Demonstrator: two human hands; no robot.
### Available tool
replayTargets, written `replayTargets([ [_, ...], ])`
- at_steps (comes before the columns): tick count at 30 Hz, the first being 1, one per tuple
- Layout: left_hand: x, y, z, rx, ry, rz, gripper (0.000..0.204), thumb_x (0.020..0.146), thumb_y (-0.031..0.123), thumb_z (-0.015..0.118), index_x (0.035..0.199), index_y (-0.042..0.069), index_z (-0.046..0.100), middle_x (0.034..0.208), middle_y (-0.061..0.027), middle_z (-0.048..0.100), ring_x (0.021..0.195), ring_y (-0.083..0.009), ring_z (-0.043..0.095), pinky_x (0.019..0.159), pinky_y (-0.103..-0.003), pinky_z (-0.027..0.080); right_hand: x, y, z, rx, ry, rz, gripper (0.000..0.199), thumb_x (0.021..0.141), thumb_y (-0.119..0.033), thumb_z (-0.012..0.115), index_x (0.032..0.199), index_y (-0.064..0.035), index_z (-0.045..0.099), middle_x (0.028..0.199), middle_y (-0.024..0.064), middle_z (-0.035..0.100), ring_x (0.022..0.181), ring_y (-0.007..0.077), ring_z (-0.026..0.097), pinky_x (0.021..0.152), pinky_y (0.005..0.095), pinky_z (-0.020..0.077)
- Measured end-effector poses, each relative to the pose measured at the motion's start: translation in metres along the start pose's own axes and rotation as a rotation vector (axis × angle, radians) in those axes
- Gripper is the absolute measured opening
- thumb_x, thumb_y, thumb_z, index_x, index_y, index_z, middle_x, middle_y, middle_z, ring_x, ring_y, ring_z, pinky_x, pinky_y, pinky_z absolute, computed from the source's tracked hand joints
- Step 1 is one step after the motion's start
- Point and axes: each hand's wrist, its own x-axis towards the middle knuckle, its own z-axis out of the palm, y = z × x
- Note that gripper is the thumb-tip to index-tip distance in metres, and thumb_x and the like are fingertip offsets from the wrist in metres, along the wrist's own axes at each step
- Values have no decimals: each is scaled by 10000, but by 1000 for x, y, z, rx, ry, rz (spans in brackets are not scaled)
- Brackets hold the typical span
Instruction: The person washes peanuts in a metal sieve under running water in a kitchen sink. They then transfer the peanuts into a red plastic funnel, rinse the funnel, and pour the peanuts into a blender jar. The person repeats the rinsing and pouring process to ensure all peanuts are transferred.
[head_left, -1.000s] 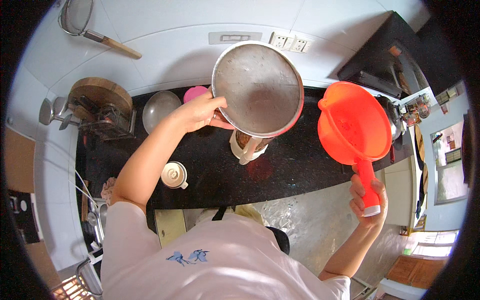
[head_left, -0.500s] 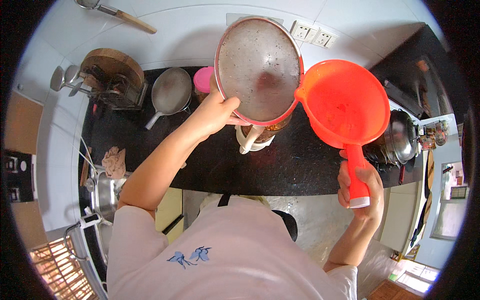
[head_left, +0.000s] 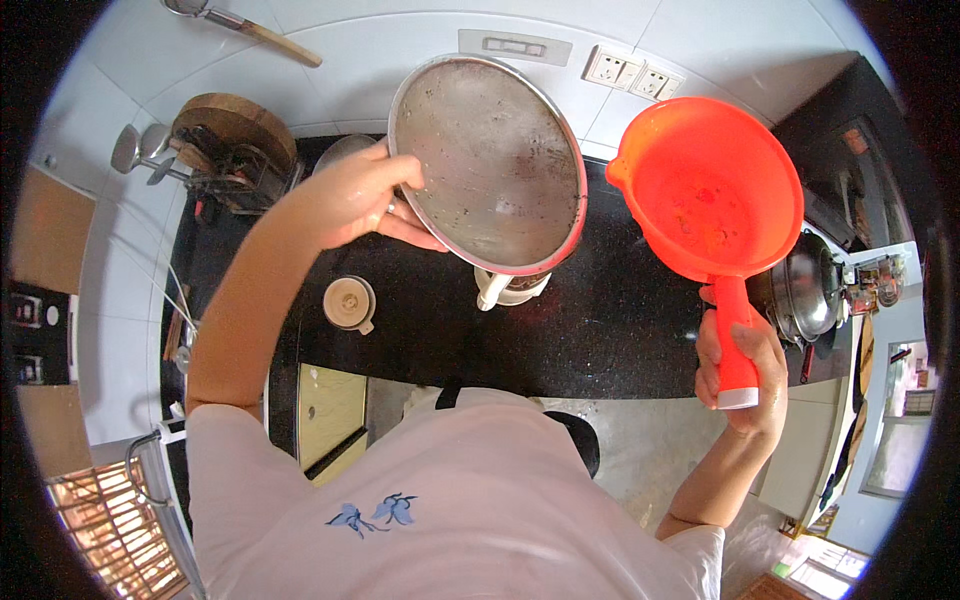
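My left hand [head_left: 365, 200] grips a round metal basin [head_left: 490, 165] by its left rim, thumb inside and fingers underneath. Dark specks cling to the basin's grey inner surface, and red shows along its lower edge. Behind and below it, partly hidden, stands a jug with a pale handle [head_left: 493, 290]. My right hand [head_left: 742, 365] is closed around the handle of a red plastic water dipper [head_left: 705, 190], raised apart from the basin. Small bits lie in the dipper's bottom. Nearer me on the counter rests a round cream lid [head_left: 349, 303].
The black counter [head_left: 600, 340] runs along a tiled wall with sockets [head_left: 633, 72]. At the left stand a knife rack [head_left: 245, 185] and a round wooden board [head_left: 225, 110]. A partly hidden pan [head_left: 340, 150] sits behind my left arm. Stacked metal cookware [head_left: 805, 285] is at the right.
The basin has shifted left and tilted, parting from the dipper's spout. The dipper has moved slightly up and right. The cream lid, mostly covered by my left arm before, now shows.
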Motion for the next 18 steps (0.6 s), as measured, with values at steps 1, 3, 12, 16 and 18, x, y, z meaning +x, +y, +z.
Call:
replayTargets([
  [1, 0, 8, -3, 61, -25, -18, 478, 831, 133, 450, 1249, -88, 383, 1163, -258, 536, 985, -393, 608, 767, -503, 568, 1, 0, -1, -3, -6, 6, 549, 796, -251, 575, 1209, 83, 439, 659, 80, 486, 387, 139, 450, 320, 275, 371],
  [3, 5, 26, -7, 191, -94, -60, 459, 829, 147, 439, 1214, -102, 417, 1142, -259, 552, 965, -385, 619, 768, -485, 571, -2, 2, -7, 5, -4, 15, 555, 798, -258, 578, 1212, 83, 436, 659, 80, 485, 387, 138, 451, 320, 275, 373],
  [12, 1, -4, -50, -29, 25, -12, 413, 823, 193, 461, 1132, -81, 460, 1077, -223, 593, 981, -342, 624, 750, -444, 575, 6, 43, -30, 278, -162, 57, 608, 765, -244, 624, 1237, 72, 409, 656, 79, 462, 389, 148, 450, 308, 286, 376],
  [16, -14, -23, -31, -100, 186, 84, 382, 829, 111, 407, 1113, -145, 415, 1159, -300, 524, 978, -378, 621, 770, -425, 589, 5, 89, -60, 267, -157, 100, 651, 743, -278, 675, 1250, 31, 408, 692, 71, 483, 422, 156, 474, 343, 288, 402],
  [18, -24, -30, -9, -134, 256, 123, 367, 832, 70, 380, 1103, -178, 392, 1200, -338, 489, 977, -396, 620, 780, -416, 596, 5, 118, -75, 216, -166, 132, 636, 746, -285, 687, 1251, -9, 415, 711, 62, 497, 481, 157, 505, 397, 281, 433],
])
